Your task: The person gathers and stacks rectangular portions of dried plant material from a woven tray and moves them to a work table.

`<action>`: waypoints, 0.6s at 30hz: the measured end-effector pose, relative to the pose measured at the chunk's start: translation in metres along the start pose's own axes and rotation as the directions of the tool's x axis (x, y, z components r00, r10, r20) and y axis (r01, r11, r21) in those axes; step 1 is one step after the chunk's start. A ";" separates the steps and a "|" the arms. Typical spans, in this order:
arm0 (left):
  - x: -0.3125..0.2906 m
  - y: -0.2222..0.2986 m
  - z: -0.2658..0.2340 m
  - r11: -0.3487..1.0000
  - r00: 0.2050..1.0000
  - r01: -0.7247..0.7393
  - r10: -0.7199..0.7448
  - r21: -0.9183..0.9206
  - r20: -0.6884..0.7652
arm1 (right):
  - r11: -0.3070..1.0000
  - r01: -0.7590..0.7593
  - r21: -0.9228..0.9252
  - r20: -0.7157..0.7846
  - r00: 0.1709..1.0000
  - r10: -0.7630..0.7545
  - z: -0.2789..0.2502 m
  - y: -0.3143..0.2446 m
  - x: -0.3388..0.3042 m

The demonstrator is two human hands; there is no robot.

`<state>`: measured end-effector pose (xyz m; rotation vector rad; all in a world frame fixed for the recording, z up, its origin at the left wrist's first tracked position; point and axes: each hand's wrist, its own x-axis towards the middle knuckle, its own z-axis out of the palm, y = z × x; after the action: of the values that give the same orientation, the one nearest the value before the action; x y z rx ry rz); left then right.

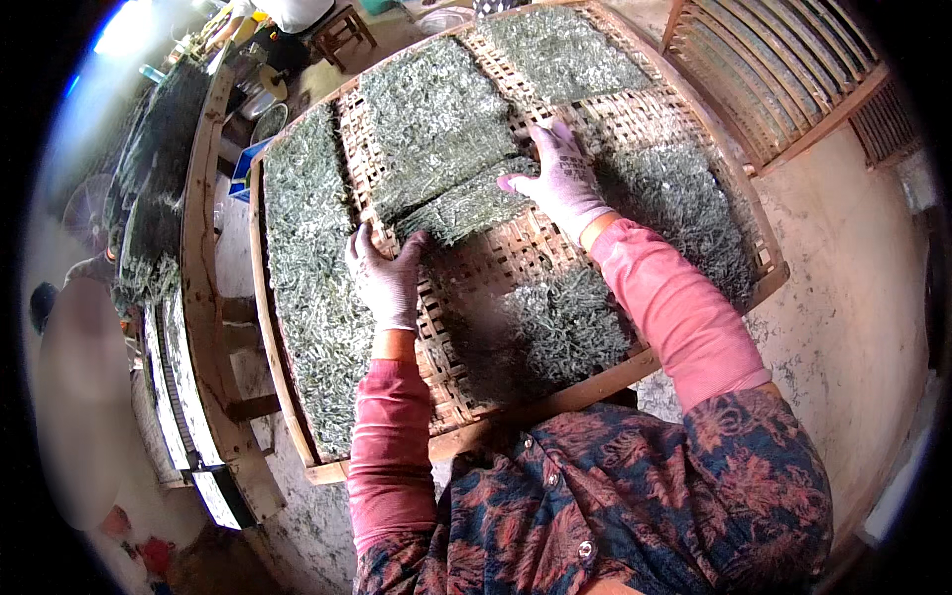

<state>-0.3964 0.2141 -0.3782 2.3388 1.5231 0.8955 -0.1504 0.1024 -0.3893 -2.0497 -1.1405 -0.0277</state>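
A sheet of shredded dark-green fibres [436, 119] lies on a woven bamboo tray [531, 243]. Its near part is folded over into a narrow flap [466, 206]. My left hand [385, 278], in a pale knit glove, is at the flap's left corner, thumb and fingers spread. At the right end my right hand [565, 183], gloved alike, has its thumb and forefinger wide apart beside the flap. Both hands touch or nearly touch its ends; the undersides of the fingers are hidden.
More green sheets lie around it: a long left strip [307, 288], a far-right sheet [560, 55], a right sheet [674, 218] and a near patch [570, 332]. A wooden frame borders the tray. Slatted wooden racks [773, 74] stand right; a wooden beam [203, 248] runs left.
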 end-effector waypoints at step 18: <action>-0.091 0.050 -0.056 0.856 0.692 -0.515 0.379 0.051 0.615 | 0.911 0.388 0.136 0.472 0.783 -0.404 -0.064 0.030 -0.115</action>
<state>-0.4167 0.1028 -0.3441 2.8373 0.8275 0.0076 -0.1762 -0.0298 -0.4048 -1.7944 -1.8685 0.3235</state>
